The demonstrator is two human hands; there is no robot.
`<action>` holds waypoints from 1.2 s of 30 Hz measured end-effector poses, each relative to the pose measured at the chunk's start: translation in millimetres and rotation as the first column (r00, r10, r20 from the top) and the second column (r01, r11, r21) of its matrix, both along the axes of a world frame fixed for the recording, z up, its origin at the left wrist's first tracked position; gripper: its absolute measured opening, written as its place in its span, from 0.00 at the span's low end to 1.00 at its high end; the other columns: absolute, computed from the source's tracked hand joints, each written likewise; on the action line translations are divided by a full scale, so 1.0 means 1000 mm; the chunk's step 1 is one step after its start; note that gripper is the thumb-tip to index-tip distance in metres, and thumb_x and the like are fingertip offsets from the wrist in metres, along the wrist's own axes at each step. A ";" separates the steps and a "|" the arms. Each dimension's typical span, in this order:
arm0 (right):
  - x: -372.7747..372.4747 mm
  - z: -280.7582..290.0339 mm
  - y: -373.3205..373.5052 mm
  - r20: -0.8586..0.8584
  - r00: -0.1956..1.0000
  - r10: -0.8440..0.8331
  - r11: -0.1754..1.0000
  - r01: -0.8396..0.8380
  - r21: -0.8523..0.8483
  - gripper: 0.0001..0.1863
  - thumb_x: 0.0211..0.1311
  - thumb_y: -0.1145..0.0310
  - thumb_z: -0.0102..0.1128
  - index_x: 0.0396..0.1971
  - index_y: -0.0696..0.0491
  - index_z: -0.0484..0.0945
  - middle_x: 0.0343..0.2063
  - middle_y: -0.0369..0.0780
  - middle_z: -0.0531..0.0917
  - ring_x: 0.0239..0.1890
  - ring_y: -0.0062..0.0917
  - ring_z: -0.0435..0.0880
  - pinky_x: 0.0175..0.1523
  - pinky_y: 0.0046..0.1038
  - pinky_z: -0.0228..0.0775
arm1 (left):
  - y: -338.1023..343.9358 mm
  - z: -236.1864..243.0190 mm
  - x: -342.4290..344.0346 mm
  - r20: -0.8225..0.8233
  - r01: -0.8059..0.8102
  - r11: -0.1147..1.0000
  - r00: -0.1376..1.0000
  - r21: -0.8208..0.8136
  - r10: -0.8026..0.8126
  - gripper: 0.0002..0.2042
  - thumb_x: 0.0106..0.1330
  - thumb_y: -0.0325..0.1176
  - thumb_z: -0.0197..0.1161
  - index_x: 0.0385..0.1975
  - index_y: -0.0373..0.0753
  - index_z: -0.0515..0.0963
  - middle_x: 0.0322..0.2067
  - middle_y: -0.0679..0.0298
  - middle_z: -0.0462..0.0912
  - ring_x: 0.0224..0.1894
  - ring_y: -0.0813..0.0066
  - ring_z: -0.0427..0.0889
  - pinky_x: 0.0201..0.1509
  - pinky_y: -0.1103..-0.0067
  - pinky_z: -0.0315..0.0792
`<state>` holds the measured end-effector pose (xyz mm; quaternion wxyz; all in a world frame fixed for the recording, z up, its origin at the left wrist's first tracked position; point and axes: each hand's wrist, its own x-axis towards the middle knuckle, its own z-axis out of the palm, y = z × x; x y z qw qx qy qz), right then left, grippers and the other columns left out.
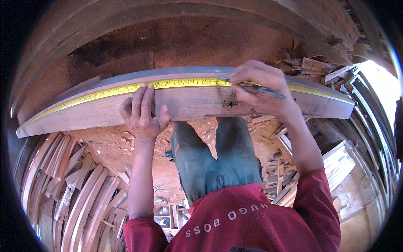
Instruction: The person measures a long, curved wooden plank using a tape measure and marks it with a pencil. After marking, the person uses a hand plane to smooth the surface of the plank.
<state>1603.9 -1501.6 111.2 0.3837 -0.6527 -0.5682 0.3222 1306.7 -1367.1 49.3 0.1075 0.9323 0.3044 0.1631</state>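
Note:
A long wooden board (pixel 189 102) lies crosswise in front of me, its ends bent by the lens. Along its top face, near the far edge, a yellow tape measure (pixel 184 83) is stretched from the left end to the right end. My left hand (pixel 144 117) rests on the board with fingers stretched and spread, the fingertips on the tape's near edge. To the right of the middle, my right hand (pixel 266 86) grips a slim dark pencil (pixel 268 91). Its tip is close to the tape, partly hidden by the fingers. A dark knot (pixel 229 103) shows in the wood nearby.
Stacked timber strips (pixel 90 201) fill the lower left. More offcuts (pixel 317 67) lie at the far right, with a pale panel (pixel 340 164) below them. Large curved-looking beams (pixel 189 10) cross the far side. Wood scraps litter the reddish ground (pixel 163 180) around my legs.

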 end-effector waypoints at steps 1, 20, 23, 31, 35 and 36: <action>-0.007 -0.004 0.008 -0.012 1.000 0.017 0.999 -0.017 0.038 0.07 0.51 0.76 0.68 0.31 0.58 0.81 0.33 0.42 0.85 0.37 0.32 0.86 0.42 0.30 0.79 | 0.000 0.001 0.002 -0.001 0.002 1.000 1.000 0.002 -0.002 0.24 0.61 0.47 0.58 0.51 0.37 0.80 0.52 0.55 0.80 0.53 0.59 0.77 0.57 0.64 0.67; 0.078 0.035 -0.111 0.073 0.940 -0.334 0.930 0.341 -0.135 0.08 0.52 0.72 0.70 0.31 0.58 0.82 0.35 0.43 0.86 0.40 0.31 0.86 0.48 0.30 0.77 | -0.005 0.003 0.007 0.009 0.001 1.000 1.000 0.010 -0.001 0.24 0.57 0.43 0.61 0.51 0.37 0.79 0.53 0.55 0.79 0.54 0.59 0.75 0.57 0.65 0.66; 0.085 0.028 -0.124 0.060 0.924 -0.378 0.920 0.383 -0.087 0.09 0.52 0.72 0.71 0.32 0.57 0.82 0.34 0.42 0.87 0.40 0.31 0.87 0.48 0.31 0.77 | -0.033 0.010 0.022 0.081 -0.060 0.998 0.995 -0.015 0.061 0.25 0.62 0.48 0.60 0.53 0.36 0.78 0.51 0.53 0.79 0.54 0.55 0.74 0.60 0.63 0.66; 0.076 0.006 -0.097 -0.053 0.976 -0.212 0.976 0.214 0.036 0.09 0.51 0.74 0.70 0.33 0.56 0.81 0.34 0.41 0.86 0.38 0.32 0.86 0.44 0.30 0.76 | -0.138 0.015 0.123 -0.010 0.125 0.981 0.992 -0.145 -0.128 0.29 0.57 0.53 0.64 0.57 0.44 0.77 0.56 0.65 0.76 0.52 0.64 0.73 0.56 0.68 0.65; 0.065 -0.010 -0.071 -0.126 0.987 -0.097 0.985 0.114 0.130 0.08 0.52 0.74 0.68 0.33 0.56 0.81 0.33 0.41 0.84 0.38 0.35 0.84 0.43 0.32 0.76 | -0.143 0.009 0.134 -0.024 0.035 0.994 0.999 -0.102 -0.037 0.28 0.57 0.51 0.64 0.58 0.47 0.77 0.58 0.66 0.75 0.51 0.64 0.72 0.54 0.68 0.65; 0.062 -0.013 -0.066 -0.138 0.987 -0.077 0.986 0.096 0.137 0.08 0.53 0.73 0.68 0.34 0.56 0.81 0.34 0.42 0.83 0.38 0.36 0.84 0.43 0.33 0.76 | -0.144 0.007 0.135 -0.022 0.026 0.995 0.999 -0.098 -0.029 0.28 0.57 0.51 0.64 0.58 0.47 0.76 0.58 0.66 0.75 0.50 0.63 0.72 0.54 0.68 0.65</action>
